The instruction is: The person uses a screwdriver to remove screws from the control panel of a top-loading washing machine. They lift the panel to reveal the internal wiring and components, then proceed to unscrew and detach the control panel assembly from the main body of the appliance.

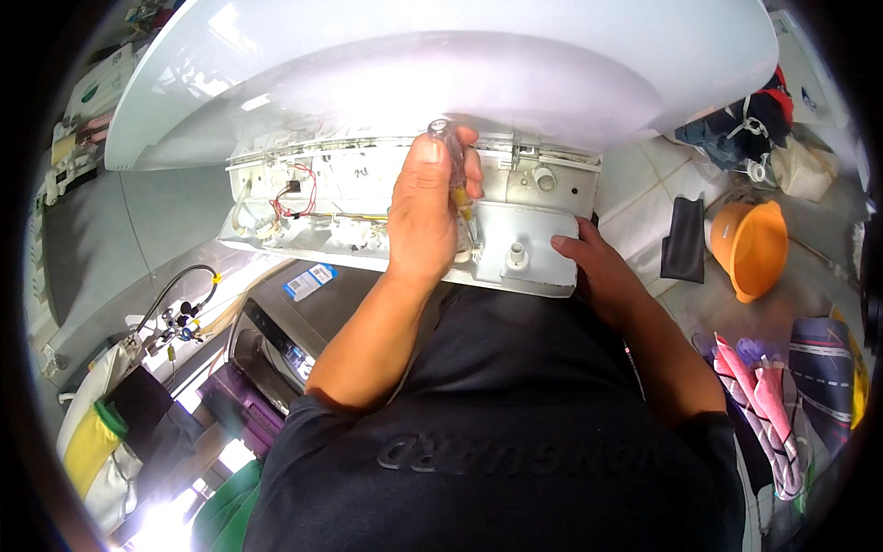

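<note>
My left hand (425,207) is closed around a screwdriver (444,143) with a clear and yellow handle. Its shaft points down toward the near edge of an opened white housing (359,175), and the tip is hard to make out beside my hand. My right hand (602,271) grips the right edge of a white panel (547,225), thumb on top and fingers hidden underneath. A round white post (517,258) stands on that panel. Left of my left hand, red wires (299,193) and a connector show inside the housing.
A large glossy white curved cover (441,74) rises beyond the housing. At left sits a grey appliance (322,313) with a blue-white label, near a black hose (189,271). On the right floor are an orange bucket (759,248), a dark pouch (682,239) and pink cloth (759,391).
</note>
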Motion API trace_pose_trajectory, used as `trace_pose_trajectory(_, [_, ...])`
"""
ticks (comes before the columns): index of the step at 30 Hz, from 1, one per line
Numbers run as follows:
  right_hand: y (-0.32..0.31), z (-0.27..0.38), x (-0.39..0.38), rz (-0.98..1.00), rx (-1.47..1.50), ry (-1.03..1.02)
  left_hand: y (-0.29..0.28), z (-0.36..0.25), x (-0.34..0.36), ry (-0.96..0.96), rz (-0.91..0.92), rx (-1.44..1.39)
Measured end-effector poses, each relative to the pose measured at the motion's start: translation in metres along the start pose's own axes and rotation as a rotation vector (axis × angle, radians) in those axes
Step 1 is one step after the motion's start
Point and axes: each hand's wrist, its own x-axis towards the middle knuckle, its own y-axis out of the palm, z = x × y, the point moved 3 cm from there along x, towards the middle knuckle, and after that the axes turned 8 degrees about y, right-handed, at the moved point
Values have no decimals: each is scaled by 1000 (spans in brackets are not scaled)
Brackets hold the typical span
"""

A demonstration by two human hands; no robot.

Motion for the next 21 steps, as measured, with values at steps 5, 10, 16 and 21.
trace_pose_trajectory(5, [-3, -5, 5, 66, 53, 12, 0, 1, -1, 42, -1, 0])
trace_pose_trajectory(10, [0, -4, 1, 77, 83, 28, 0, 2, -1, 45, -27, 38])
trace_pose_trajectory(16, [0, -4, 0, 84, 84, 9, 8, -1, 1, 49, -156, 88])
trace_pose_trajectory(21, [-2, -6, 5, 81, 60, -42, 8, 0, 2, 64, -230, 99])
